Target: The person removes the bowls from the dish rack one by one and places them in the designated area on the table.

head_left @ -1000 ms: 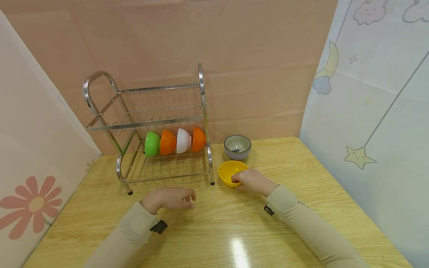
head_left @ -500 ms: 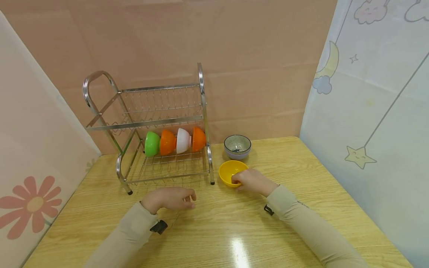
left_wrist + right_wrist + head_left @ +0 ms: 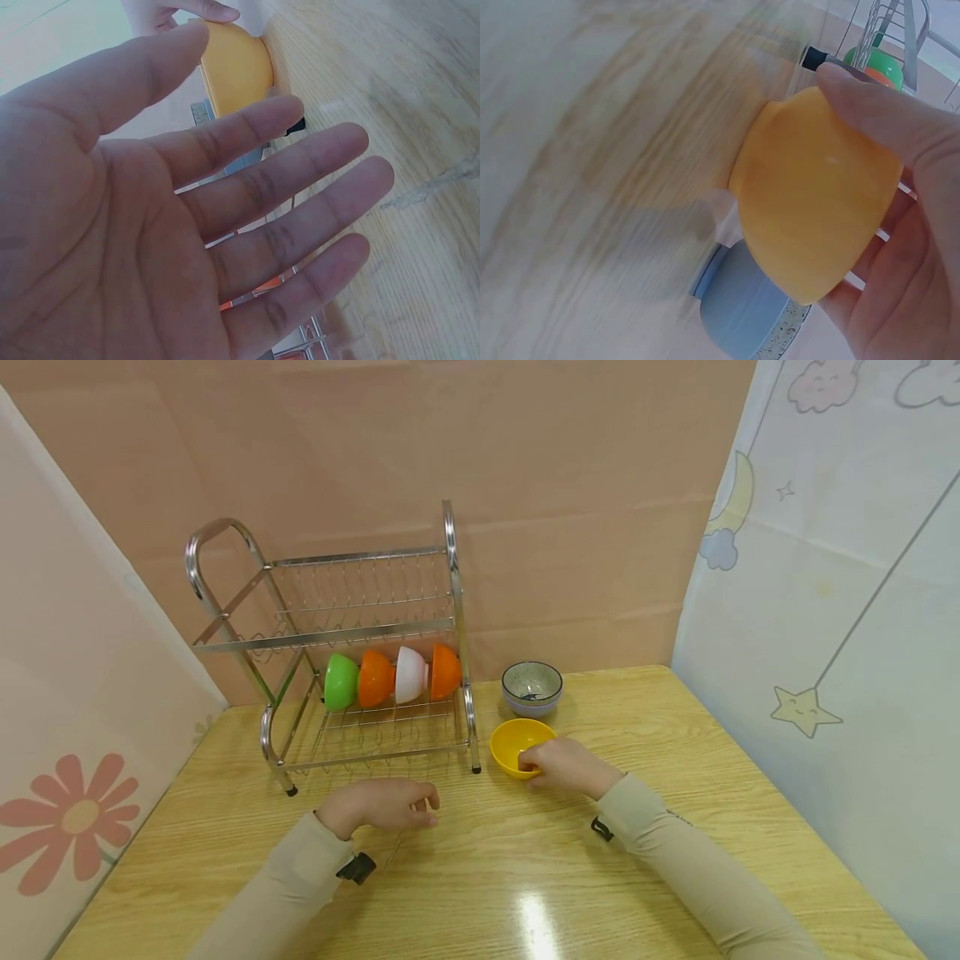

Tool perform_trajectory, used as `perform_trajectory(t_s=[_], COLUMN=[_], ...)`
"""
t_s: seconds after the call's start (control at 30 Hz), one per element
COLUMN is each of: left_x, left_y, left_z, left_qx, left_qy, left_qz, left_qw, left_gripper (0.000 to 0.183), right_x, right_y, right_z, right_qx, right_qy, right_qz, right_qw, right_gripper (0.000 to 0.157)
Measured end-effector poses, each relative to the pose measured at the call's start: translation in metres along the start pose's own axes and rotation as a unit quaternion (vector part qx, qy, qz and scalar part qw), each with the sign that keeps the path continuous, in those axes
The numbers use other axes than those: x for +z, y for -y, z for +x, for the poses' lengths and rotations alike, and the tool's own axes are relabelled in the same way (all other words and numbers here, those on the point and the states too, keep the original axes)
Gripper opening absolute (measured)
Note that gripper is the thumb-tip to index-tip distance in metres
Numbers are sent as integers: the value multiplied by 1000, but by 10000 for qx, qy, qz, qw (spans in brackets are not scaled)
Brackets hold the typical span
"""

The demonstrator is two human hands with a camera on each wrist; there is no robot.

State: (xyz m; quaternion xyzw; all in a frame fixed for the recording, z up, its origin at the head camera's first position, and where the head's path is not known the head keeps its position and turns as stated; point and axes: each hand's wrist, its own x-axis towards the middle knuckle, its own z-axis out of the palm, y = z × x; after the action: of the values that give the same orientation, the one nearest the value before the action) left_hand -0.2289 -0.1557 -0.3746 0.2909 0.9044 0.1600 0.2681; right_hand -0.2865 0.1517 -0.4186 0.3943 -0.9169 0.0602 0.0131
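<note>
A yellow bowl (image 3: 512, 742) stands upright on the wooden table, just right of the rack's front foot. My right hand (image 3: 568, 766) pinches its near rim, fingers inside the bowl and thumb along the outer wall. In the right wrist view the thumb (image 3: 877, 112) lies against the outside of the bowl (image 3: 817, 195). My left hand (image 3: 382, 803) hovers over the table before the rack, holding nothing. The left wrist view shows this hand (image 3: 165, 202) with fingers spread and relaxed. Behind the yellow bowl sits a speckled grey bowl (image 3: 532, 687) with a lilac outside.
A two-tier metal dish rack (image 3: 360, 632) stands at the back left. Its lower tier holds a green bowl (image 3: 342, 683), an orange bowl (image 3: 375, 679), a white bowl (image 3: 410, 675) and another orange bowl (image 3: 446, 672), all on their sides. Fabric walls enclose the table (image 3: 675, 760).
</note>
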Motion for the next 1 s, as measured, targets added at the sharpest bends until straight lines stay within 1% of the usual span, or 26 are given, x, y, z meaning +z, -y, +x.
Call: perform_trajectory(t_s=[0.13,0.23,0.43,0.57,0.8,1.0], left_x=[-1,0,0,0,1,1], left_y=[-1,-1,-3,-3,-2,-2], left_z=[0,0,0,-1,-1,1], left_qx=[17,-2,-24,2,25,48], left_qy=[-5,-21,9,33,40,35], left_qz=[47,56,53,80,78,42], left_qw=[10000,10000,10000,10000,10000,10000], left_gripper=[27,27,27,28,27,27], right_x=[-3,-8,-20,-30,-50,-57], right_y=[1,3,5,4,2,2], right_z=[-1,-3,-6,-9,-16,-19], right_qx=[-33,-9,168,204,-83,-283], right_qy=[-16,-26,-100,-358,-873,-1133], right_qz=[37,175,402,419,398,313], right_qw=[10000,9998,9990,9983,9953,9927], right_gripper=[13,12,13,12,7,8])
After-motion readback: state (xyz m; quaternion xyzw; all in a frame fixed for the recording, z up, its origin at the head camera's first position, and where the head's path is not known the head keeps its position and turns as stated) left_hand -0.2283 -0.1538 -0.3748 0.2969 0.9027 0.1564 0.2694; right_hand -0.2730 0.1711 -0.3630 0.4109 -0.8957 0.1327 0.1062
